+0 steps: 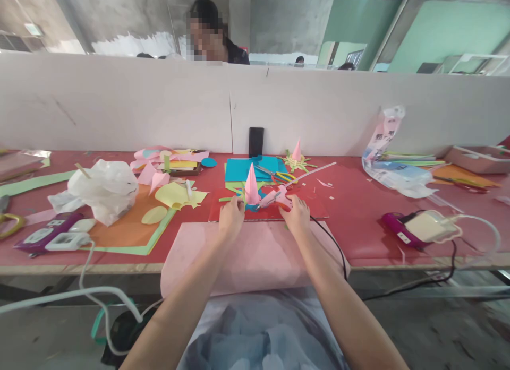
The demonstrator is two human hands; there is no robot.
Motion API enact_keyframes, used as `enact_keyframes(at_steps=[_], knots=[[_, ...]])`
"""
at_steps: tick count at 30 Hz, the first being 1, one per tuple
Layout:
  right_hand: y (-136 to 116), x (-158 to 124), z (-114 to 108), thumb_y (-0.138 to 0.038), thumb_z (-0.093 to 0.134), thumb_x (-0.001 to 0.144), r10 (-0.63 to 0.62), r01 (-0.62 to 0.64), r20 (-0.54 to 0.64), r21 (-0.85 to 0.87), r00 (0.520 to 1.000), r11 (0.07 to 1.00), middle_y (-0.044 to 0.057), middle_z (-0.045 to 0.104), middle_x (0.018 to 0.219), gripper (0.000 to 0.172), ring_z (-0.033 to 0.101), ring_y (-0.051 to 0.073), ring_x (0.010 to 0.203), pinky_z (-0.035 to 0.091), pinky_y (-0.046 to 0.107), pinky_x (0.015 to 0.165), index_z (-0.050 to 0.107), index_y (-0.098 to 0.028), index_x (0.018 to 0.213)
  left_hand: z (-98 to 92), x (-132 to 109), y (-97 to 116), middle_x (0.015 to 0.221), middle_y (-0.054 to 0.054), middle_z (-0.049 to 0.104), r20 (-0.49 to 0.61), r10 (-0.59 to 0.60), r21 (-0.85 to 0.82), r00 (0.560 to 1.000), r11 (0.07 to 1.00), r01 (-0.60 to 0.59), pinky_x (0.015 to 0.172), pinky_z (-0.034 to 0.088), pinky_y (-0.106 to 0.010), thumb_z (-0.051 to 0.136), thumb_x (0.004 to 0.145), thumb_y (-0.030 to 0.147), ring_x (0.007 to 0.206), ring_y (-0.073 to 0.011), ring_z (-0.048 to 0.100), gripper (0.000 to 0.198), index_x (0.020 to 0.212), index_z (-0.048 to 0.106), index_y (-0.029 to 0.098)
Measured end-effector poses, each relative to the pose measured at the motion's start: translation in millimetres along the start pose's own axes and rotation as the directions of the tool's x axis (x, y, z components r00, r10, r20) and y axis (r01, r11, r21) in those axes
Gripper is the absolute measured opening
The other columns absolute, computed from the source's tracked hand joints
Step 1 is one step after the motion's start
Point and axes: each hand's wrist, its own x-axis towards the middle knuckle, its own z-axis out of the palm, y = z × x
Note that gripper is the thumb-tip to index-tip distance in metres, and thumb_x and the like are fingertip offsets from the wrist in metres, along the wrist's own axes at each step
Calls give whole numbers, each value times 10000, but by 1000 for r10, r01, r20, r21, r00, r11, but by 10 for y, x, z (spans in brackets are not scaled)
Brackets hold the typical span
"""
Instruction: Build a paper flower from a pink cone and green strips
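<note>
In front of me stands a paper cone craft [251, 187], a pink cone upright on a blue base with green strips fanning out. My left hand [232, 215] is closed at its left side, fingers pinched at the base; the exact grip is partly hidden. My right hand [297, 212] is wrapped round a pink glue gun [274, 197], its nozzle pointing left at the cone's base. A long translucent glue stick [314, 172] sticks out behind the gun. Under the craft lies a red board [217, 213]. Behind it, scissors [285, 176] rest by blue paper sheets [236, 170].
Another pink cone craft [297, 153] stands behind right. A black phone [256, 142] leans on the white partition [159, 104]. Paper scraps [181, 196] and a crumpled white bag [105, 187] lie left. Purple power strips [402, 229] sit both sides; the black cord [332, 240] trails right. A person [237, 52] is beyond.
</note>
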Motion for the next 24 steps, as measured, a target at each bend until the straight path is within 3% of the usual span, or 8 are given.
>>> enact_keyframes(at_steps=[4,10,14,18,20,22,24], knots=[[7,19,-7,-351,593,711,106,-103,-52,72,993,992,88,635,1002,347,548,240,914,380,342,780,535,-187,1012,27,22,-37,881,-62,688,-45,13,-66,999,998,-16,715,418,-261,437,847,216,846,-189,627,158,890,588,193],[130,47,-72,-392,546,745,332,-332,-206,37,921,943,156,604,1064,415,523,291,981,381,376,787,523,-145,1079,44,55,-46,875,-42,667,-135,93,-226,986,966,-122,705,436,-246,490,807,241,775,-157,593,147,833,625,191],[174,31,-93,-395,539,752,337,-352,-222,-28,915,936,174,586,1048,400,511,311,963,374,404,771,534,-151,1070,47,51,-18,841,-14,672,-82,101,-331,991,936,-123,708,446,-234,500,795,254,738,-136,586,156,838,641,202],[72,29,-141,-376,489,799,246,-263,-259,-34,934,964,160,572,1064,330,505,301,983,371,419,802,552,-167,1047,69,58,-13,806,-4,675,-31,87,-424,996,901,-91,702,454,-230,519,782,280,724,-131,593,160,842,645,201],[-26,23,-170,-397,439,836,177,-160,-188,102,966,982,136,598,1024,294,529,266,954,385,393,819,582,-177,969,88,70,-20,812,-10,676,-11,96,-484,995,871,-89,706,462,-232,538,771,290,736,-134,604,161,841,643,190],[-138,2,-192,-450,417,850,87,-95,40,322,995,942,96,639,877,319,569,219,832,420,339,780,603,-192,861,107,81,-28,823,-19,677,7,123,-533,992,840,-100,722,468,-238,549,764,298,752,-139,613,166,833,641,179],[-245,-33,-204,-510,426,840,-16,-149,321,484,947,862,53,640,716,363,576,186,689,442,297,690,608,-202,777,120,88,-32,824,-27,675,17,158,-556,987,822,-122,731,471,-242,550,763,307,764,-143,617,172,818,639,170]])
